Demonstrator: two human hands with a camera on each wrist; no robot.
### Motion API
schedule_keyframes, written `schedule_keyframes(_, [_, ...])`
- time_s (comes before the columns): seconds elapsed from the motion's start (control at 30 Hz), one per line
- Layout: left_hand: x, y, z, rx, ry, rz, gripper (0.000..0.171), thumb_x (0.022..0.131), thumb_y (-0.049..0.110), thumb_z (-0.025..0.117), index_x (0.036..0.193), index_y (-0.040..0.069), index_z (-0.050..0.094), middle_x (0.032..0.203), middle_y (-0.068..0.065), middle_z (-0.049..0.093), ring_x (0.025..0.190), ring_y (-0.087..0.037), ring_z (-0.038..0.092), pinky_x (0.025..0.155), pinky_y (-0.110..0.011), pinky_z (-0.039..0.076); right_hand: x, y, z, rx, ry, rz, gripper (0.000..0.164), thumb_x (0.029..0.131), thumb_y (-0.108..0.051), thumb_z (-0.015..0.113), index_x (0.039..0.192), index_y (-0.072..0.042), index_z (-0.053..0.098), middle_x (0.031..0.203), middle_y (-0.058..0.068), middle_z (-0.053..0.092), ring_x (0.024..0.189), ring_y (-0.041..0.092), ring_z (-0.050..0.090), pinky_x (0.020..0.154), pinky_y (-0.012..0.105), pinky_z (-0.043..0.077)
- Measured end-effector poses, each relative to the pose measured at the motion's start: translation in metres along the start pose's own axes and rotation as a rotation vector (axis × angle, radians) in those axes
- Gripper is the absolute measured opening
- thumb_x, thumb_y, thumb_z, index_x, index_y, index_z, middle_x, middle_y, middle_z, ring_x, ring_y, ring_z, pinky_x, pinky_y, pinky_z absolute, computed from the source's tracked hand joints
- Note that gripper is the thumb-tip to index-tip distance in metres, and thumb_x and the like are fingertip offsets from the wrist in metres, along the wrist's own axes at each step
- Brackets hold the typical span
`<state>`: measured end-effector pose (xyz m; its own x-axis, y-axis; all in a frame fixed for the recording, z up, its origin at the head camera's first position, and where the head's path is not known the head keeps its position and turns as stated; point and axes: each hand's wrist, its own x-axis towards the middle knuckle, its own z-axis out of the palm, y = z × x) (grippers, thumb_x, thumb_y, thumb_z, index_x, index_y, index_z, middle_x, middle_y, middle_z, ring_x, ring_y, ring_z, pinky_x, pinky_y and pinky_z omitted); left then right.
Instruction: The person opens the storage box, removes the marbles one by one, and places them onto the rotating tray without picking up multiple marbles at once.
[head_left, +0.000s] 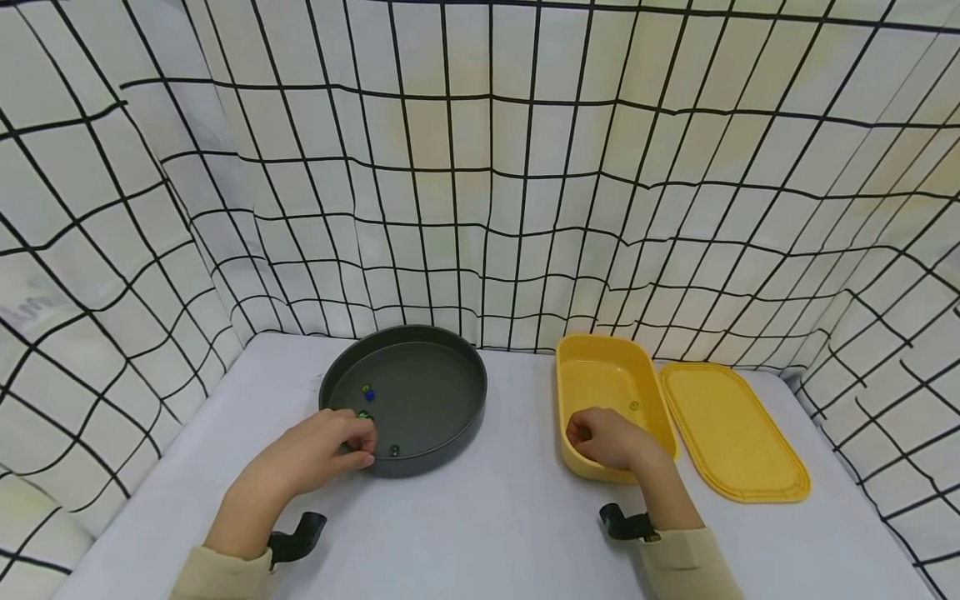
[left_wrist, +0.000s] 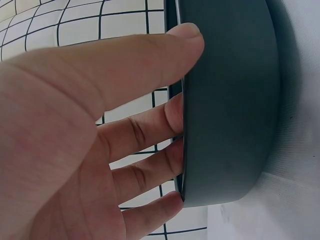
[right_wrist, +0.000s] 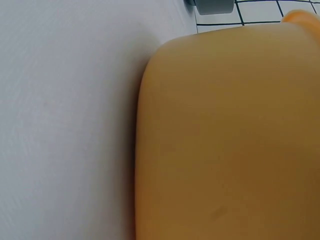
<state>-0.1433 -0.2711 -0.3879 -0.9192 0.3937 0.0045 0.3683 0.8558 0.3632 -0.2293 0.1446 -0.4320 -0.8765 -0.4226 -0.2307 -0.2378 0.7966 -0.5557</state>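
Note:
A dark grey-green round pan (head_left: 420,400) stands on the left, with several small glass marbles inside, among them a blue marble (head_left: 370,395) and a clear one (head_left: 394,450). My left hand (head_left: 318,454) grips its front-left rim; in the left wrist view, the thumb lies on the outer side and the other fingers reach over the rim. On the right, my right hand (head_left: 611,437) dips into the front of a yellow rectangular box (head_left: 600,367). Its fingers look curled, but the tips are hidden. A pale marble (head_left: 634,406) lies in the box. The right wrist view shows only the box's outer wall.
A yellow lid (head_left: 738,433) lies flat on the white table (head_left: 502,517), just right of the box. White cloth with a black grid (head_left: 495,183) encloses the back and sides. A black wrist camera (head_left: 296,537) sits below each hand.

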Motion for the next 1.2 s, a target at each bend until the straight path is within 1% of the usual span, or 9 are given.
schedule_keyframes(0.1, [0.0,-0.001,0.0,0.001,0.003,0.004,0.022,0.087,0.025,0.077,0.082,0.031,0.057,0.085,0.015,0.054,0.08,-0.009,0.048,0.07,-0.033,0.043,0.001,0.001,0.0,-0.02,0.006,-0.001,0.009,0.087,-0.006,0.065,0.085,-0.014,0.062,0.073,0.0,0.054,0.073,0.016,0.051,0.067,0.032,0.04])
schedule_keyframes(0.27, [0.0,0.0,0.001,-0.003,0.003,0.007,0.022,0.087,0.024,0.077,0.082,0.031,0.057,0.085,0.015,0.054,0.081,-0.01,0.049,0.07,-0.033,0.043,0.0,0.002,-0.001,-0.019,0.015,0.031,0.005,0.092,-0.015,0.066,0.087,-0.015,0.066,0.075,-0.002,0.058,0.075,0.016,0.053,0.069,0.033,0.043])
schedule_keyframes(0.43, [0.001,0.001,0.001,-0.007,0.001,0.011,0.022,0.087,0.024,0.077,0.081,0.031,0.057,0.085,0.015,0.055,0.079,-0.01,0.049,0.069,-0.032,0.042,-0.003,0.004,-0.002,0.031,0.039,0.042,0.004,0.093,-0.018,0.066,0.091,-0.017,0.069,0.076,-0.002,0.06,0.074,0.016,0.055,0.069,0.032,0.045])
schedule_keyframes(0.57, [0.002,0.002,0.0,0.002,0.007,0.009,0.023,0.087,0.024,0.077,0.081,0.031,0.056,0.084,0.015,0.054,0.079,-0.01,0.047,0.069,-0.032,0.042,-0.007,0.005,-0.007,0.113,0.059,0.041,0.004,0.094,-0.018,0.066,0.093,-0.016,0.069,0.076,-0.001,0.062,0.07,0.017,0.056,0.066,0.032,0.047])
schedule_keyframes(0.7, [0.002,0.003,-0.002,0.002,0.005,-0.002,0.023,0.087,0.024,0.077,0.081,0.03,0.056,0.085,0.014,0.054,0.08,-0.011,0.047,0.07,-0.033,0.042,-0.008,0.005,-0.012,0.19,0.074,0.018,0.004,0.094,-0.014,0.065,0.094,-0.013,0.069,0.079,0.003,0.063,0.067,0.02,0.058,0.064,0.032,0.051])
schedule_keyframes(0.83, [0.001,0.003,-0.003,0.001,-0.006,-0.013,0.022,0.087,0.023,0.077,0.081,0.03,0.057,0.085,0.013,0.054,0.08,-0.011,0.047,0.07,-0.033,0.042,-0.008,0.005,-0.019,0.202,0.115,-0.025,0.007,0.094,-0.011,0.064,0.098,-0.011,0.069,0.085,0.004,0.065,0.069,0.02,0.059,0.065,0.031,0.052])
schedule_keyframes(0.97, [0.0,0.003,-0.002,0.002,-0.011,-0.021,0.022,0.087,0.024,0.077,0.082,0.03,0.057,0.085,0.014,0.054,0.08,-0.011,0.047,0.07,-0.034,0.042,-0.009,0.004,-0.025,0.251,0.162,-0.075,0.011,0.094,-0.01,0.062,0.103,-0.008,0.068,0.094,0.006,0.065,0.073,0.02,0.061,0.068,0.03,0.055])
schedule_keyframes(1.07, [0.0,0.003,-0.002,0.005,-0.004,-0.018,0.022,0.087,0.024,0.077,0.082,0.03,0.057,0.085,0.013,0.054,0.08,-0.011,0.047,0.071,-0.034,0.042,-0.011,0.001,-0.028,0.307,0.188,-0.101,0.012,0.095,-0.011,0.062,0.106,-0.007,0.067,0.098,0.009,0.066,0.076,0.022,0.063,0.07,0.03,0.056])
schedule_keyframes(1.2, [0.0,0.003,-0.002,0.005,-0.002,-0.019,0.022,0.087,0.023,0.077,0.081,0.03,0.057,0.084,0.014,0.054,0.08,-0.011,0.046,0.07,-0.034,0.042,-0.012,-0.004,-0.03,0.381,0.194,-0.123,0.016,0.097,-0.014,0.063,0.11,-0.006,0.067,0.099,0.011,0.067,0.078,0.025,0.063,0.073,0.031,0.057])
